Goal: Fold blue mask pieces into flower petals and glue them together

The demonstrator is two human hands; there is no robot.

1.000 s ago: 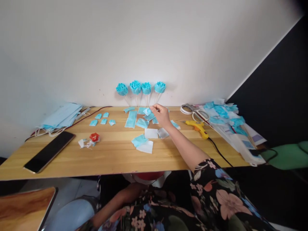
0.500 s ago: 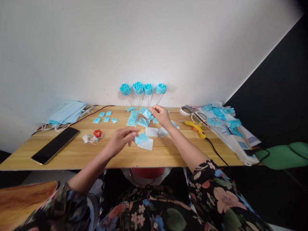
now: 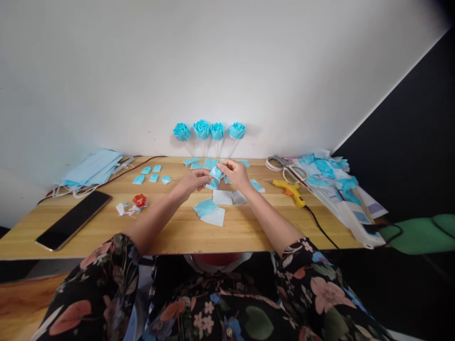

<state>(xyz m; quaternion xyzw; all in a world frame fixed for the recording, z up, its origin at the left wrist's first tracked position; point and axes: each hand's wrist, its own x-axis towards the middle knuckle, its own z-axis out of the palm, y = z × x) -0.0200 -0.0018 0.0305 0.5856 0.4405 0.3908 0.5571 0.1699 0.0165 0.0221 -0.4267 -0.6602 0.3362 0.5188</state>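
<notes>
Between my two hands, just above the table, is a small blue and white fabric piece [image 3: 215,172]. My right hand [image 3: 232,171] pinches it from the right. My left hand [image 3: 195,182] has its fingertips closed at the piece's left edge. Beneath and around them lie cut blue and white rectangles, among them a white piece [image 3: 222,197] and a blue piece [image 3: 205,207] nearer me. Several folded blue petals [image 3: 146,170] rest to the left. Several blue fabric roses [image 3: 201,129] on thin sticks lean on the wall behind.
A phone [image 3: 74,220], a red and white scrap [image 3: 140,201] and a stack of blue masks [image 3: 93,168] lie left. On the right are a yellow glue gun [image 3: 289,190] with a black cord, scissors [image 3: 294,172], a tape roll [image 3: 273,163] and blue scraps [image 3: 325,166].
My left hand has moved up and forward from over the near pieces to meet the fabric piece in my right hand. Its fingers have closed. The view has shifted slightly.
</notes>
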